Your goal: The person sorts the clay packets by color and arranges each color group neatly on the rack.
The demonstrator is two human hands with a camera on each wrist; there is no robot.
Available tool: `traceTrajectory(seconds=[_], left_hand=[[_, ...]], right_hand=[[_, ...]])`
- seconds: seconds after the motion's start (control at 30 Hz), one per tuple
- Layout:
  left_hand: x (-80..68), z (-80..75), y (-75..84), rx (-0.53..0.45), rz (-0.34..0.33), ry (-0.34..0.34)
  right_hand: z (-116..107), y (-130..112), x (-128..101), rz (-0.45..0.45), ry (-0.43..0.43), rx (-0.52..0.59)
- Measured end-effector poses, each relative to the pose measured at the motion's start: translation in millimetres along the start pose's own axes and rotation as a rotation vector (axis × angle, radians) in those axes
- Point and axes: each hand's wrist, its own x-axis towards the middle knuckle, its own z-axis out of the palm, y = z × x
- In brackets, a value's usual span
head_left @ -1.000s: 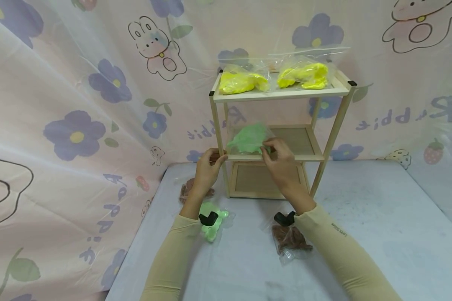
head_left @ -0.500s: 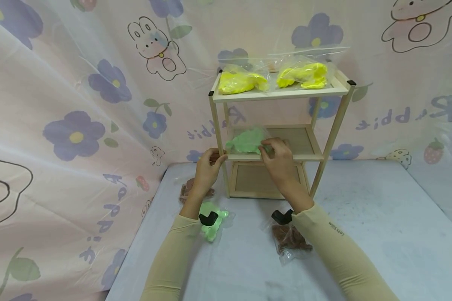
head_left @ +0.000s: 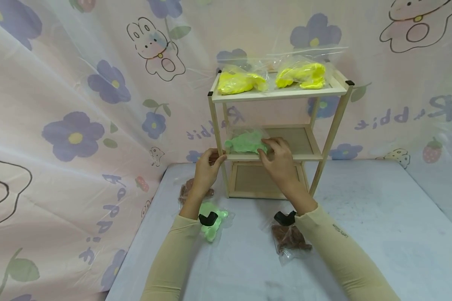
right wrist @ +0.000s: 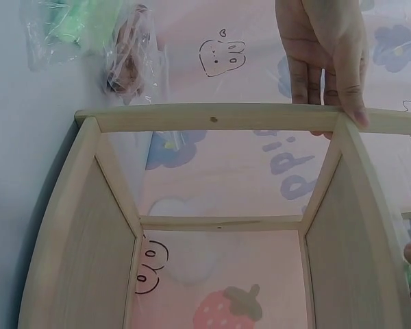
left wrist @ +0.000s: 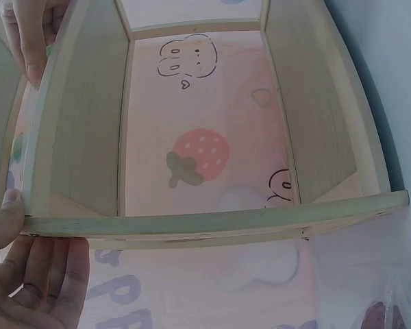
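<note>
Head view: above and behind, facing forward-down, mid-distance, whole wooden rack on table. Left wrist view: close, looking through rack frame. Right wrist view: close, opposite side. Both share lower frame.

The patterned curtain carries the word "Rabbit", seen mirrored, right of the shelf. The beige sleeve bears small print, too blurred to read.

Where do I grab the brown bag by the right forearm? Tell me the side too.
Likely best to pinch the loose clear plastic at the near end of the brown bag, coming from above and the front. It lies flat on the table, its lumpy brown filling offering no firm edge, and the right forearm crowds its far right side.
</note>
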Motion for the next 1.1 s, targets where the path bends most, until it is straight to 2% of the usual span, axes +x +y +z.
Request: traceTrajectory(seconds=[0.27, 0.4, 0.77, 1.1], left_hand=[[-0.6, 0.6, 0.7, -0.001, -0.01, 0.001], [-0.7, 1.0, 1.0, -0.001, -0.016, 0.001], [0.0, 0.0, 0.0, -0.003, -0.016, 0.006], [-0.7, 0.7, 0.9, -0.02, -0.026, 0.004]], right_hand=[[-13, 1, -9, -0.02, 0.02, 0.0], [-24, 1, -12, -0.059, 0.048, 0.007], [-68, 2, -16, -0.188, 0.164, 0.001], [-105, 0, -9, -0.229, 0.239, -0.002]])
